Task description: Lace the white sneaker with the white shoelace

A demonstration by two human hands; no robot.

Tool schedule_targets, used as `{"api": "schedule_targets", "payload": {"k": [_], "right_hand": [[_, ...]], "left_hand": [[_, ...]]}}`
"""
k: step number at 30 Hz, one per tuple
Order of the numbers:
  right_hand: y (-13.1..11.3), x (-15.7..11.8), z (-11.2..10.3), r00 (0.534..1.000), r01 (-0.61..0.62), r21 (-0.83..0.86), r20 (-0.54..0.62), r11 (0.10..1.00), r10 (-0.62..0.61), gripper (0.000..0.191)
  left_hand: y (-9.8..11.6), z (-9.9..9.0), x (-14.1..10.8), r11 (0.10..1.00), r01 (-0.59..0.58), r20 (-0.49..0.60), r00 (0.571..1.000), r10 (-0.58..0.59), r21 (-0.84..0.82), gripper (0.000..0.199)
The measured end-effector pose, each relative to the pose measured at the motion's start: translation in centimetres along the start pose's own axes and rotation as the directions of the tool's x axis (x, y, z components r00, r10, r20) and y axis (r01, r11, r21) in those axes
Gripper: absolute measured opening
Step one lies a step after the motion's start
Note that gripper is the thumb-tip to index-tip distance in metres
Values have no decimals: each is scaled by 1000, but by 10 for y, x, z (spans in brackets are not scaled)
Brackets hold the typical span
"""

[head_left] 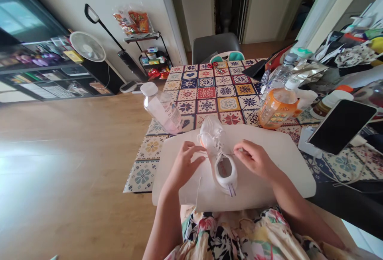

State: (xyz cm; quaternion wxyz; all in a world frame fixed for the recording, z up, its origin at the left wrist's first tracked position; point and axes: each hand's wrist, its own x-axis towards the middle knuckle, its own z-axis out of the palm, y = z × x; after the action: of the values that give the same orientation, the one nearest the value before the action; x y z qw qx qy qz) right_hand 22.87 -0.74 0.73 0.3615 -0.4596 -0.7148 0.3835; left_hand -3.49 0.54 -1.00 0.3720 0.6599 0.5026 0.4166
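A white sneaker [225, 171] stands upright on a white board, toe pointing away from me and heel toward me. White laces [219, 145] cross its tongue, and a loose lace end trails on the board to the left of the shoe. My left hand [189, 161] is at the shoe's left side, thumb and forefinger drawn together on a thin shoelace. On the opposite side, my right hand [250, 157] pinches shoelace between thumb and fingertips, close to the eyelets. The lace inside each pinch is mostly hidden. A small purplish tab shows at the heel.
Under the shoe, the white board [269, 188] overlaps a patterned tablecloth [206, 92]. A clear bottle with a white cap [163, 110] stands left; an orange-labelled bottle [277, 108] stands right. Farther right are a propped phone [342, 126], cables and piled items. A dark chair [215, 46] is opposite.
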Motion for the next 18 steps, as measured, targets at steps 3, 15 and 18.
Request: {"api": "schedule_targets", "payload": {"k": [3, 15, 18], "right_hand": [[-8, 2, 3, 997, 12, -149, 78, 989, -1, 10], [-1, 6, -18, 982, -6, 235, 183, 972, -38, 25], [-2, 12, -5, 986, -73, 566, 165, 821, -26, 30]], "left_hand": [[3, 3, 0, 985, -18, 139, 990, -6, 169, 8], [7, -16, -1, 980, -181, 372, 907, 199, -81, 36], [10, 2, 3, 937, -161, 253, 936, 245, -310, 35]]}}
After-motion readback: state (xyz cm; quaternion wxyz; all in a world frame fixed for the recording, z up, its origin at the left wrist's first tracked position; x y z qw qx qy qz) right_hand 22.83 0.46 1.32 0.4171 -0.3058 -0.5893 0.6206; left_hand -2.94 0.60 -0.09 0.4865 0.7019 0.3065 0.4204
